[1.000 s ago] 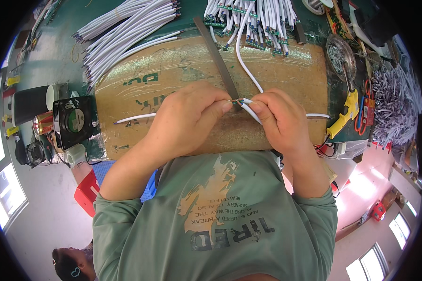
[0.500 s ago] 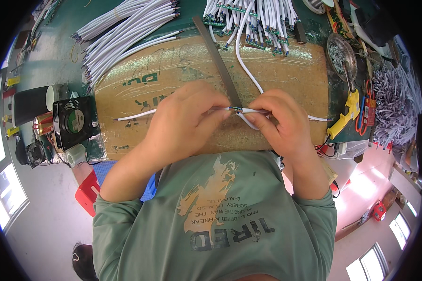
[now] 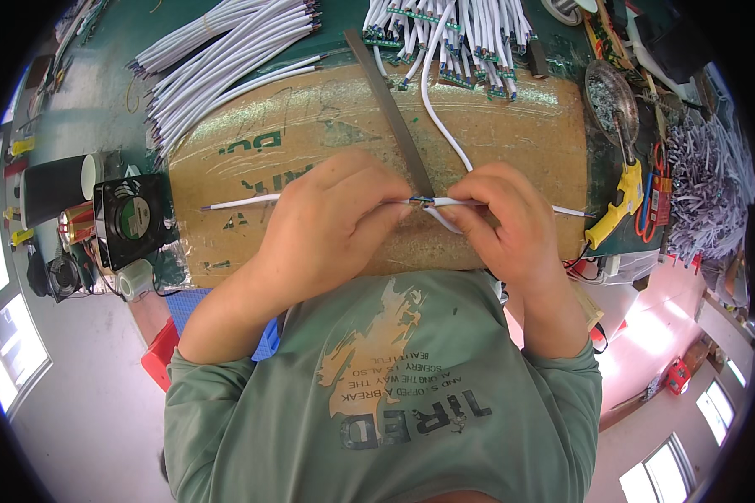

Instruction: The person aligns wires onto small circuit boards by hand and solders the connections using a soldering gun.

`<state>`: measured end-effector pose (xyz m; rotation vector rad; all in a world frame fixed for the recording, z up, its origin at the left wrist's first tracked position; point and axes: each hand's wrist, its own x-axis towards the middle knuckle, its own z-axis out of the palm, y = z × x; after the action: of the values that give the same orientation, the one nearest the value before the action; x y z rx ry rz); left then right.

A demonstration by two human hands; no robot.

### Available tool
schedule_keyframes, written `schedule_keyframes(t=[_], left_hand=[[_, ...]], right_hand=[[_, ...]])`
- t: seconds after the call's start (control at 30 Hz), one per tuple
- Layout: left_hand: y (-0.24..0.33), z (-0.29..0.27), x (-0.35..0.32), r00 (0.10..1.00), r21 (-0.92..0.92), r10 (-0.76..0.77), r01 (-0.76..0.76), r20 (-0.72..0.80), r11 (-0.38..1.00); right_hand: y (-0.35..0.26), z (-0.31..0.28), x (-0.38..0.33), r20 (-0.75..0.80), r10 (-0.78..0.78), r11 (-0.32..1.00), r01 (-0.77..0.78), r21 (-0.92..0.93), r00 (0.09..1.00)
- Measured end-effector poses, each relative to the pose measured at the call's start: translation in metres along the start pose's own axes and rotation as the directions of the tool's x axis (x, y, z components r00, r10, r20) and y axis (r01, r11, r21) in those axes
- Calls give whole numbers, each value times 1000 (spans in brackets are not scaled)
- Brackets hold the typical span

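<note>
My left hand (image 3: 331, 222) pinches a white cable (image 3: 242, 202) whose free end sticks out to the left over the cardboard. My right hand (image 3: 512, 220) pinches white cable ends, and one cable end (image 3: 572, 211) pokes out past it on the right. Between my fingertips the bared coloured wires (image 3: 421, 201) of the cables meet. Another white cable (image 3: 441, 126) runs from the far pile down to my right hand, and a short loop hangs below the wires. Beneath lies a dark flat metal bar (image 3: 387, 105), slanting across the cardboard sheet (image 3: 327, 109).
White cables (image 3: 235, 63) lie bundled at the far left; more with small green boards (image 3: 457, 42) lie at the far middle. A black fan (image 3: 130, 220) stands left. On the right are a yellow glue gun (image 3: 622, 205), a metal dish (image 3: 611, 101) and a heap of cut cables (image 3: 713, 189).
My left fingertips have drawn back slightly from the bared wires, showing more of them. My right hand stays almost still. A dark rounded shape at the lower left has mostly left view.
</note>
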<state>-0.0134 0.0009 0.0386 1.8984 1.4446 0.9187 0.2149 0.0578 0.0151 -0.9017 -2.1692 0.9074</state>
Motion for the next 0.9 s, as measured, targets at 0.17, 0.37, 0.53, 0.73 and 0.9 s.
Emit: schedule_keyframes(t=[0.17, 0.37, 0.53, 0.73, 0.9], left_hand=[[2, -5, 4, 999, 32, 32, -32, 7, 999], [16, -12, 7, 995, -118, -103, 101, -11, 988], [26, -1, 18, 998, -437, -14, -14, -60, 899], [44, 16, 28, 965, -475, 248, -256, -81, 842], [50, 47, 25, 933, -589, 324, -350, -154, 728]], right_hand=[[-3, -2, -1, -15, 25, 1000, -25, 15, 1000], [-12, -22, 2, 88, -7, 998, 13, -68, 996], [-31, -23, 1, 166, 106, 989, -121, 83, 981], [-51, -30, 15, 188, 246, 868, -303, 393, 951], [-58, -42, 8, 82, 292, 849, -298, 436, 953]])
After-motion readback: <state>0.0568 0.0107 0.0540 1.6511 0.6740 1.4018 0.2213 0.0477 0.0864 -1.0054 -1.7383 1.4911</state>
